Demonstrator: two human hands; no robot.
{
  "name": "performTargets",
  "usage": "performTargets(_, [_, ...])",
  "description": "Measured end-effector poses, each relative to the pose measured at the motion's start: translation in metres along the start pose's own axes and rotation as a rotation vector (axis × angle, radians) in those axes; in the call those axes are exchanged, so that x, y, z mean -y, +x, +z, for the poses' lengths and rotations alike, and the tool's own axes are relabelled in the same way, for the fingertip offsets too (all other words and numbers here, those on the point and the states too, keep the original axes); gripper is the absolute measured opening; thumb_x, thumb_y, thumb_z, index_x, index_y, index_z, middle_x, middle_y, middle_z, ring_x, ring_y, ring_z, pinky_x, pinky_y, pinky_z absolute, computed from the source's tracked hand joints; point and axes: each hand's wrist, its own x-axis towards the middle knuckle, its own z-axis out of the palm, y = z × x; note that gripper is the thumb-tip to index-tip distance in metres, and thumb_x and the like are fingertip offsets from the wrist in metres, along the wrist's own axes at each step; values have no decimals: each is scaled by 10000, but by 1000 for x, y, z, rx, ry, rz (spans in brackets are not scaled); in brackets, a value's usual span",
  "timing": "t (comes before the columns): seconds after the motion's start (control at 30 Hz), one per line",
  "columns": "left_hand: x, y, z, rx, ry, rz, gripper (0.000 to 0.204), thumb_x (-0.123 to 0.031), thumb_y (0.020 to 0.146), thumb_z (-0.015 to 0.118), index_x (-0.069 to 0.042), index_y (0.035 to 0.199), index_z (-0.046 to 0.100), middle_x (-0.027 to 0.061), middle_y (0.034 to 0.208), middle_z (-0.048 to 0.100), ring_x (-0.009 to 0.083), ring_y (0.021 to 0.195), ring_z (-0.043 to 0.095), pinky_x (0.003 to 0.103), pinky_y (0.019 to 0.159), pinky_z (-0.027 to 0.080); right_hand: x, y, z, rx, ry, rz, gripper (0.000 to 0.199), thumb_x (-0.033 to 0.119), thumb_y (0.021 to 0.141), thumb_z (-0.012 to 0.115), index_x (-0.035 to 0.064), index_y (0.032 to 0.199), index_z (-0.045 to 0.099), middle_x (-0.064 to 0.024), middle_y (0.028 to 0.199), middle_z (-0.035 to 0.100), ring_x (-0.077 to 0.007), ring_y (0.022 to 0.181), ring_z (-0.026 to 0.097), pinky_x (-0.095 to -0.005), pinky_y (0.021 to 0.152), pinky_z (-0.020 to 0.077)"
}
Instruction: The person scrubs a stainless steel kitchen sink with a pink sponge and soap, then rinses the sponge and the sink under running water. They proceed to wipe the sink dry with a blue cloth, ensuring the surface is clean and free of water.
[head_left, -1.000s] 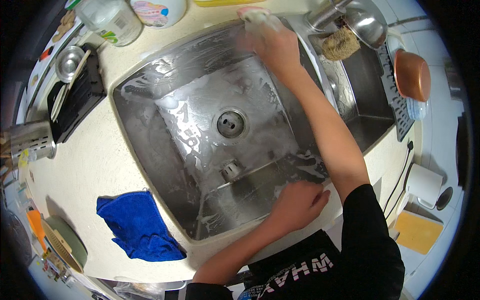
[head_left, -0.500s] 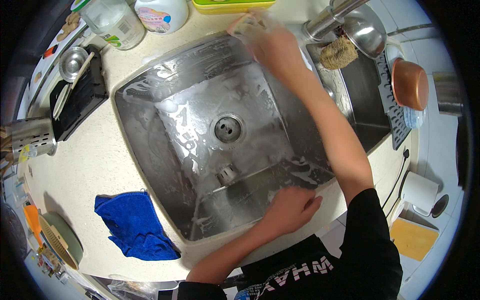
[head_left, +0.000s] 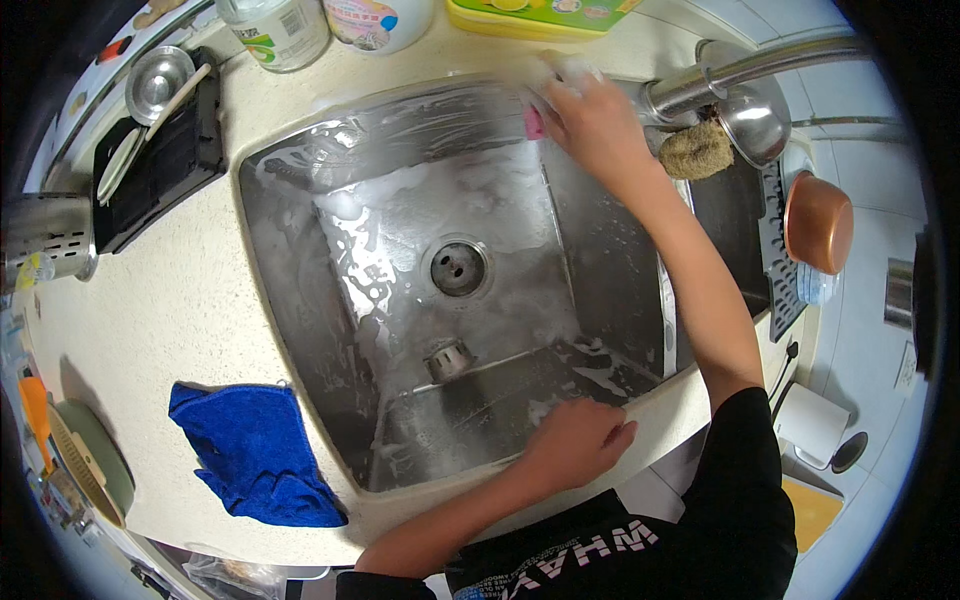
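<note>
My right hand (head_left: 598, 122) clamps a pink-edged scrubber (head_left: 534, 123) at the far right corner of the sink (head_left: 612, 235); its pink edge newly shows, so I judge rubbing stays local. Left hand (head_left: 575, 445) apart, curled closed, seemingly empty, by the near edge. Sink holds suds (head_left: 345, 203), strainer basket (head_left: 451, 360). Glass jar (head_left: 281, 38): contents unclear.

Cloth (head_left: 255, 455) left of sink (head_left: 610, 230), strainer (head_left: 451, 361) inside, pot (head_left: 818, 222) right
</note>
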Motion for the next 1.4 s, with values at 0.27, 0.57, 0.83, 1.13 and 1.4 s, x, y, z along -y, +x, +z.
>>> performTargets(0.27, [-1, -1, 2, -18, -29, -9, 337, -280, 900, 494, -22, 688, 543, 157, 634, 559, 344, 630, 564, 461, 595, 434, -8, 16, 26, -22, 38, -181, 455, 76, 646, 678, 78, 1091, 581, -85, 1166, 571, -280, 991, 564, -396, 804, 496])
performTargets(0.57, [-2, 2, 0, 15, -11, -38, 353, -288, 898, 496, -21, 671, 534, 151, 630, 559, 348, 632, 561, 459, 596, 426, -22, 16, 41, -101, 100, -306, 247, 104, 666, 666, 89, 912, 645, -35, 990, 608, -247, 878, 598, -368, 694, 519])
performTargets(0.83, [-5, 4, 0, 38, -27, -54, 346, -285, 900, 492, -15, 691, 549, 165, 640, 565, 352, 625, 554, 462, 617, 436, -9, 21, 34, -131, 157, -273, 291, 136, 680, 666, 108, 967, 632, -47, 990, 614, -236, 909, 595, -349, 723, 522])
performTargets(1.13, [-4, 4, 3, 39, -25, -39, 322, -271, 897, 500, -25, 695, 552, 158, 636, 557, 348, 639, 559, 468, 612, 438, 6, 24, 51, -145, -40, -343, 358, 193, 700, 709, 119, 1037, 612, -6, 1261, 530, -213, 1024, 563, -341, 755, 515])
performTargets(1.4, [-10, 7, -3, 85, -26, -120, 272, -237, 884, 515, -32, 709, 553, 156, 642, 568, 351, 662, 578, 465, 624, 450, 92, 98, 73, -333, 54, -541, 230, 157, 710, 618, 110, 934, 632, -14, 857, 615, -167, 818, 606, -277, 652, 531])
